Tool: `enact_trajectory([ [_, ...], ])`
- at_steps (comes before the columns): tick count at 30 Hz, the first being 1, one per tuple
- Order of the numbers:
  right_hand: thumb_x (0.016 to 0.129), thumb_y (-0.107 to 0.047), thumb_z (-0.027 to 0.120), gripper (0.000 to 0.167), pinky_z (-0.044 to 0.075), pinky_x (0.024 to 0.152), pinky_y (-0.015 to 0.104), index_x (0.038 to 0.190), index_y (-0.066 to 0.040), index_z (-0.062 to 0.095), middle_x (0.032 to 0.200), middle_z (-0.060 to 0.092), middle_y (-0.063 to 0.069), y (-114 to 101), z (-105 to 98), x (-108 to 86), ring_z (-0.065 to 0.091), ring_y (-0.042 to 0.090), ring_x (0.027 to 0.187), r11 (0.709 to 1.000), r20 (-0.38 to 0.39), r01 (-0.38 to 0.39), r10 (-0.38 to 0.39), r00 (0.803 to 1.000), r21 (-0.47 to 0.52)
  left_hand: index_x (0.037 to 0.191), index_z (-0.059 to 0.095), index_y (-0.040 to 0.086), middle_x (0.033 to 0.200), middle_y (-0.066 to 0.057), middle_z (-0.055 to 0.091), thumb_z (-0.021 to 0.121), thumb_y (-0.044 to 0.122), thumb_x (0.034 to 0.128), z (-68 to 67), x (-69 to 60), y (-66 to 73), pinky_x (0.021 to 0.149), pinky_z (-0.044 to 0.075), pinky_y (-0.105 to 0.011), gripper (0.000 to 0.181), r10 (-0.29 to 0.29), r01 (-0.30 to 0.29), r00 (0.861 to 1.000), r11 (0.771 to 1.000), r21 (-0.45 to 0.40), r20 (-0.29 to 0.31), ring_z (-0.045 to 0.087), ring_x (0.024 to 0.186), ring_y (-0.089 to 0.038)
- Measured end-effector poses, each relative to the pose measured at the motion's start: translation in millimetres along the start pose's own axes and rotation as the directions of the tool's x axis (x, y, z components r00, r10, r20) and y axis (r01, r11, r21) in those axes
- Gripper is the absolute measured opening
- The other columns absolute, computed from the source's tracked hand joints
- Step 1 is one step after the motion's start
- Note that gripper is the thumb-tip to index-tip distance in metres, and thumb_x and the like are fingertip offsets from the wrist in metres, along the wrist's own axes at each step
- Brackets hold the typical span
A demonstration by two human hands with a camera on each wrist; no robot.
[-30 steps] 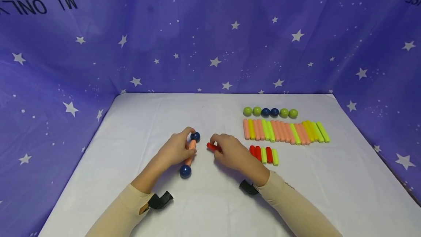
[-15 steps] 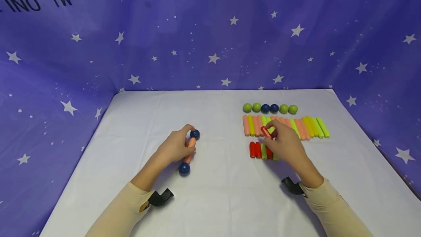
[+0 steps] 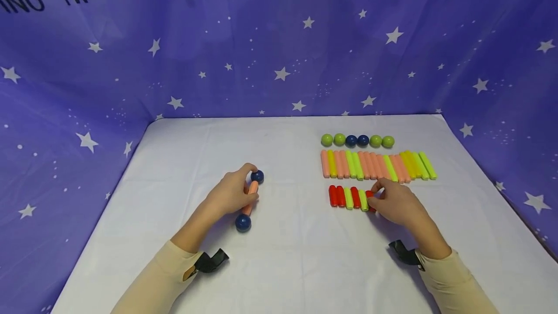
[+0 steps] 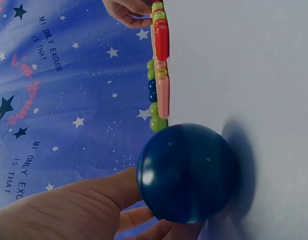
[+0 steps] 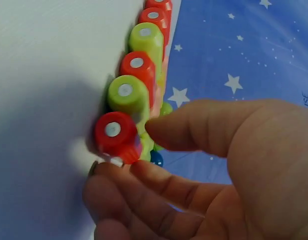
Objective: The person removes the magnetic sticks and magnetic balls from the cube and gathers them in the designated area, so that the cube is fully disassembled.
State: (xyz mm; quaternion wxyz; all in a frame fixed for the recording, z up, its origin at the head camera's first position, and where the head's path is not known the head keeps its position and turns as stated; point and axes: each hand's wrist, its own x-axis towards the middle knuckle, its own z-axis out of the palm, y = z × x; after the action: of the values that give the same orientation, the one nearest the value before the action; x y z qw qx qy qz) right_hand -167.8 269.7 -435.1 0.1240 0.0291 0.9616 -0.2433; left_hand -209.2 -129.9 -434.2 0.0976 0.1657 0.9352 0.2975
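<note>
In the head view my left hand (image 3: 231,191) holds a peach rod (image 3: 248,209) lying on the table, its thumb and fingers on either side. One dark blue ball (image 3: 257,176) sits at the rod's far end, by my index finger. Another blue ball (image 4: 188,172) is at the near end and fills much of the left wrist view. My right hand (image 3: 398,202) pinches a red rod (image 5: 115,134) with a pale disc in its end. That rod stands at the right end of a short row of red and yellow-green rods (image 3: 349,198).
Behind the short row lies a long row of peach, yellow and green rods (image 3: 366,164). Farther back, green and blue balls (image 3: 351,141) form a line. Purple star-printed cloth (image 3: 279,52) rises at the back and sides of the white table (image 3: 279,265).
My right hand has carried the red rod from mid-table rightward and set it at the end of the short row. The left hand keeps its hold; the head view has shifted slightly.
</note>
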Motion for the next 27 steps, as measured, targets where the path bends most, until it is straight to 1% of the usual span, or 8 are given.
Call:
enact_trajectory([
  [4, 0.09, -0.028, 0.063, 0.033, 0.046, 0.057, 0.033, 0.112, -0.005, 0.058, 0.089, 0.067, 0.008, -6.5, -2.2, -2.4, 0.056, 0.02, 0.066, 0.999, -0.062, 0.008, -0.011, 0.998, -0.037, 0.137, 0.044, 0.01, 0.068, 0.001, 0.06, 0.076, 0.018, 0.0828, -1.1, -0.5, 1.5, 0.053, 0.046, -0.03, 0.064, 0.01, -0.01, 1.0, 1.0, 0.002, 0.01, 0.056, 0.053, -0.013],
  [7, 0.091, -0.027, 0.061, 0.033, 0.046, 0.058, 0.035, 0.114, -0.003, 0.058, 0.091, 0.067, 0.01, -14.6, -3.3, -3.6, 0.057, 0.018, 0.064, 0.997, -0.127, 0.056, -0.063, 0.99, -0.058, 0.137, 0.044, 0.009, 0.067, 0.002, 0.06, 0.076, 0.017, 0.0825, -0.7, -0.5, 3.2, 0.053, 0.046, -0.03, 0.064, 0.025, -0.025, 1.0, 1.0, -0.002, 0.013, 0.056, 0.052, -0.013],
  [10, 0.09, -0.026, 0.06, 0.03, 0.046, 0.058, 0.035, 0.111, -0.004, 0.06, 0.088, 0.067, 0.008, -25.4, -1.8, -3.9, 0.057, 0.016, 0.062, 0.99, -0.161, 0.122, -0.131, 0.978, -0.064, 0.137, 0.044, 0.009, 0.066, 0.002, 0.059, 0.077, 0.016, 0.0827, 1.8, -1.1, 4.7, 0.053, 0.045, -0.03, 0.064, 0.035, -0.035, 0.999, 0.999, -0.015, 0.023, 0.055, 0.051, -0.012],
  [15, 0.09, -0.022, 0.062, 0.024, 0.046, 0.056, 0.033, 0.106, -0.004, 0.062, 0.082, 0.065, 0.004, -42.9, 5.6, -1.6, 0.055, 0.014, 0.059, 0.975, -0.162, 0.215, -0.223, 0.961, -0.064, 0.138, 0.044, 0.01, 0.068, 0.001, 0.059, 0.076, 0.015, 0.0829, 6.8, -2.2, 7.6, 0.051, 0.046, -0.029, 0.064, 0.061, -0.059, 0.997, 0.998, -0.034, 0.052, 0.055, 0.051, -0.011],
  [21, 0.087, -0.019, 0.062, 0.021, 0.044, 0.053, 0.032, 0.103, -0.005, 0.062, 0.07, 0.06, -0.002, -66.0, 19.3, 5.0, 0.052, 0.013, 0.055, 0.956, -0.137, 0.278, -0.288, 0.948, -0.089, 0.138, 0.044, 0.009, 0.067, 0.002, 0.06, 0.076, 0.014, 0.0829, 8.8, -4.2, 11.0, 0.054, 0.047, -0.03, 0.064, 0.108, -0.105, 0.992, 0.993, -0.049, 0.07, 0.057, 0.053, -0.011],
  [24, 0.086, -0.019, 0.064, 0.021, 0.044, 0.054, 0.031, 0.102, -0.006, 0.063, 0.071, 0.06, -0.004, -82.7, 28.8, 9.7, 0.052, 0.012, 0.057, 0.932, -0.14, 0.345, -0.358, 0.923, -0.108, 0.139, 0.044, 0.01, 0.068, 0.004, 0.061, 0.076, 0.015, 0.0841, 9.4, -5.7, 12.5, 0.058, 0.047, -0.03, 0.064, 0.143, -0.138, 0.984, 0.989, -0.053, 0.106, 0.058, 0.057, -0.01],
  [25, 0.086, -0.019, 0.064, 0.021, 0.045, 0.056, 0.031, 0.103, -0.007, 0.064, 0.074, 0.061, -0.003, -89.5, 32.1, 11.1, 0.054, 0.012, 0.06, 0.918, -0.136, 0.38, -0.393, 0.91, -0.112, 0.139, 0.043, 0.011, 0.07, 0.004, 0.061, 0.075, 0.015, 0.0848, 9.6, -6.1, 13.0, 0.058, 0.048, -0.03, 0.063, 0.157, -0.151, 0.98, 0.987, -0.058, 0.123, 0.058, 0.058, -0.01],
  [27, 0.085, -0.015, 0.065, 0.023, 0.047, 0.061, 0.032, 0.107, -0.007, 0.065, 0.082, 0.065, 0.001, -103.0, 39.2, 13.9, 0.057, 0.014, 0.067, 0.873, -0.107, 0.473, -0.484, 0.868, -0.118, 0.14, 0.043, 0.012, 0.073, 0.004, 0.061, 0.074, 0.016, 0.0857, 10.2, -7.0, 13.9, 0.06, 0.048, -0.03, 0.063, 0.186, -0.178, 0.969, 0.982, -0.066, 0.162, 0.058, 0.061, -0.009],
])
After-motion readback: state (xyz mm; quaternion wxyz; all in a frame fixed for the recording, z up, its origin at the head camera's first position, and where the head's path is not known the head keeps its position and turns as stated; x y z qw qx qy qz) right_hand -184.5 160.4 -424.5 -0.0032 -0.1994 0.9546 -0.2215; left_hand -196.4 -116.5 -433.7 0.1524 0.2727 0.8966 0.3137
